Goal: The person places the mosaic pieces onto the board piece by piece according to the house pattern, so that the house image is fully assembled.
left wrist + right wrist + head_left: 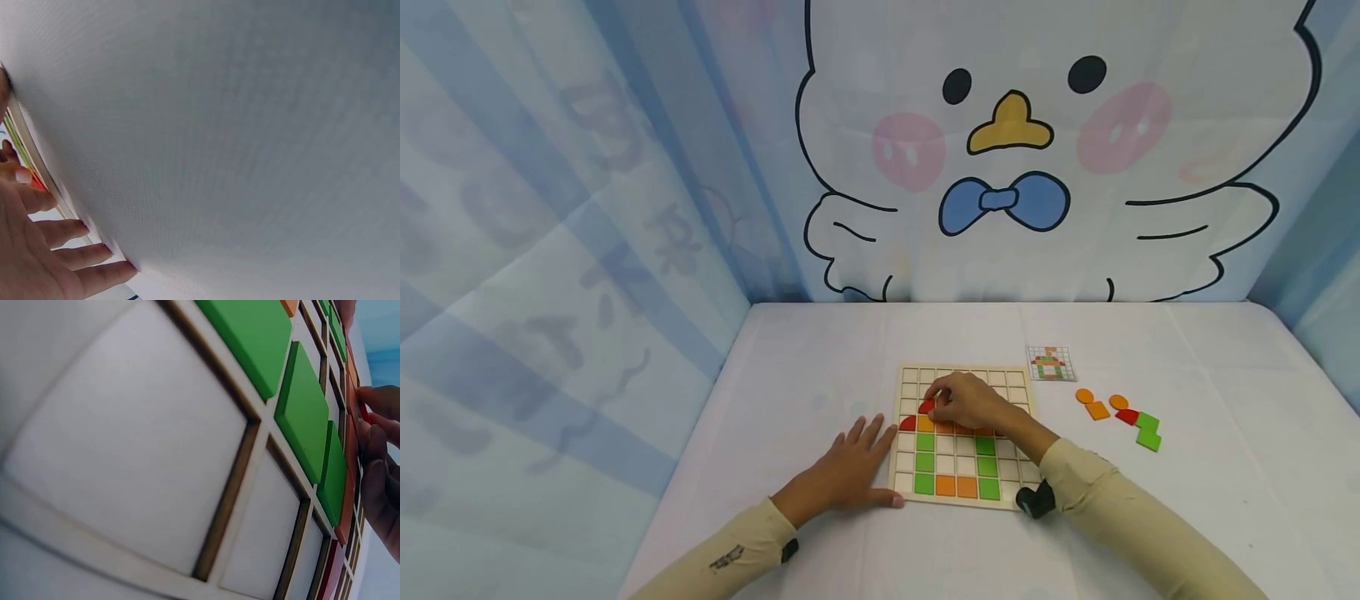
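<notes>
A gridded wooden board (904, 482) lies on the table with coloured tiles in its cells. Green squares (924, 462) form two columns, joined at the bottom by orange squares (956, 486). Over the upper left of the grid, my right hand (970, 402) pinches a red rounded tile (927, 407) between thumb and fingers; the right wrist view shows its red edge (364, 412) at the fingertips. Another red rounded tile (908, 423) sits just lower left, beside an orange tile (926, 423). My left hand (850, 467) lies spread along the board's left edge, fingertips touching it.
A small pattern card (1051, 363) lies beyond the board's upper right corner. To the right are loose tiles: orange circles (1084, 396), an orange square (1097, 410), a red tile (1127, 416) and green squares (1147, 439). A printed curtain (1000, 267) hangs behind the table.
</notes>
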